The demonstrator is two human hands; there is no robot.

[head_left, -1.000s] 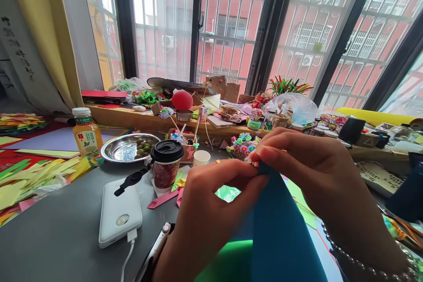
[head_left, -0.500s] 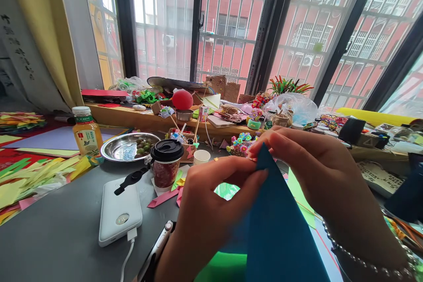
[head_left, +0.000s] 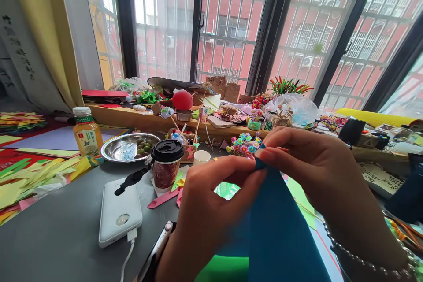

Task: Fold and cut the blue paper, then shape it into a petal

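Observation:
Both hands are at a sheet of blue paper (head_left: 280, 224) that narrows to a point at the top and widens toward me. My left hand (head_left: 214, 202) pinches its left edge just below the tip, between thumb and index finger. My right hand (head_left: 313, 163) has thumb and fingers closed on the very tip, which is mostly hidden behind the thumb. Something bright green (head_left: 224, 269) shows under the paper at the bottom of the view; I cannot make out what it is.
A white power bank (head_left: 120, 211) with a cable, a lidded paper cup (head_left: 168, 163) and pink folded paper strips (head_left: 163, 198) lie left of my hands. Farther back stand a juice bottle (head_left: 87, 132), a metal plate (head_left: 115, 152) of small round fruits and a bunch of small colourful flowers (head_left: 243, 144).
My right thumb has moved left and down over the paper's tip, which was exposed before and now looks bent under it. The left hand stays where it was.

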